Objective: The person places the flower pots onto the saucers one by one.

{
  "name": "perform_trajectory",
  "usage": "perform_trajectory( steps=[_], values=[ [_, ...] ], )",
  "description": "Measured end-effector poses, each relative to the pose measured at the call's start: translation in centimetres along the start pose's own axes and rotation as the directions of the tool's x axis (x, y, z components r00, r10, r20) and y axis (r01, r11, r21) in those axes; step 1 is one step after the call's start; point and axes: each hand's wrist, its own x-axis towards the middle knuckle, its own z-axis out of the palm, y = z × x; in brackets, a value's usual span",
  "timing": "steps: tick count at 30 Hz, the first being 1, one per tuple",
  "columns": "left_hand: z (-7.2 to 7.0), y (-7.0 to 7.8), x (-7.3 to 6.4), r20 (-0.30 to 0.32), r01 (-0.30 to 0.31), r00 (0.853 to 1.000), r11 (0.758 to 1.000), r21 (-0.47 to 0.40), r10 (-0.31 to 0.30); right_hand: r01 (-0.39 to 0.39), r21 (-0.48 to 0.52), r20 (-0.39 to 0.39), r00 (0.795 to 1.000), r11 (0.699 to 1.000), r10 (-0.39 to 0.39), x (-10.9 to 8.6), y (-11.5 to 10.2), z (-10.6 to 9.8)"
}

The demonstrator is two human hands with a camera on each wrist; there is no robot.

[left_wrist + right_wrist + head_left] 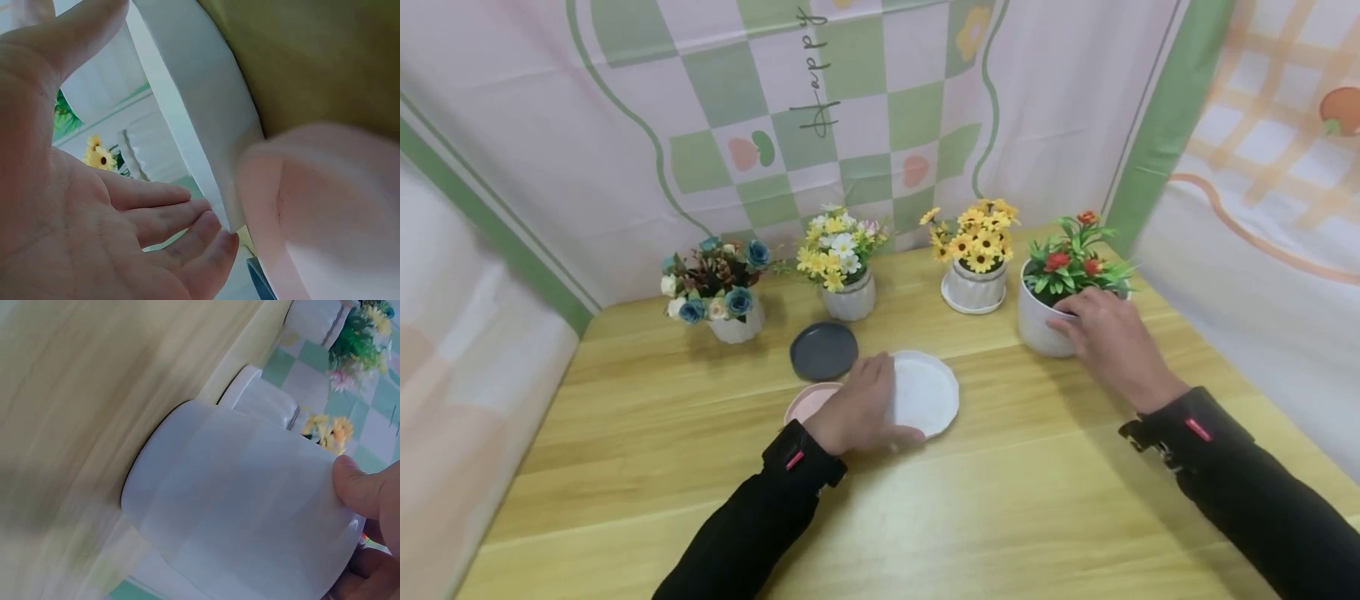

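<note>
My left hand (867, 408) spans the left side of a white scalloped saucer (927, 396), fingertips at its far rim and thumb at its near rim. In the left wrist view, the fingertips and thumb meet the side of the saucer (200, 94), with a gap before the palm. My right hand (1112, 342) grips the rim of a white flowerpot (1043, 325) holding a plant with red flowers (1067, 262). The right wrist view has the thumb (356, 487) outside the pot wall (244, 500) and the other fingers partly hidden behind the rim.
Beside the left hand lie a pink saucer (808, 402), partly covered, and a dark grey saucer (823, 352). Farther back stand pots of blue roses (736, 325), white and yellow flowers (852, 298), and yellow daisies (977, 287), the last on a white saucer (958, 302). A patterned curtain (865, 92) hangs behind.
</note>
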Motion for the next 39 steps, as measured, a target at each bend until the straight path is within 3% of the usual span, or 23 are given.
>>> perform_trajectory(
  steps=[7, 18, 30, 39],
  values=[
    [0.3, 0.3, -1.3, 0.038, 0.029, 0.999, 1.000, 0.007, -0.029, 0.030, 0.023, 0.010, 0.999, 0.999, -0.030, -0.1, -1.6, 0.1],
    [0.9, 0.1, -2.6, -0.009, -0.006, 1.000, 0.996, 0.091, 0.007, 0.060, 0.034, 0.038, 0.997, 0.998, -0.061, -1.1, -3.4, 0.3],
    [-0.6, -1.2, -2.9, 0.062, -0.079, 0.995, 0.997, -0.010, 0.080, 0.108, 0.054, 0.039, 0.993, 0.993, -0.110, -1.4, -5.2, 0.3],
    [-1.0, -1.9, -2.8, 0.057, -0.106, 0.992, 0.993, -0.055, 0.109, 0.140, 0.083, 0.041, 0.989, 0.987, -0.144, -1.6, -6.9, 0.7]
  ],
)
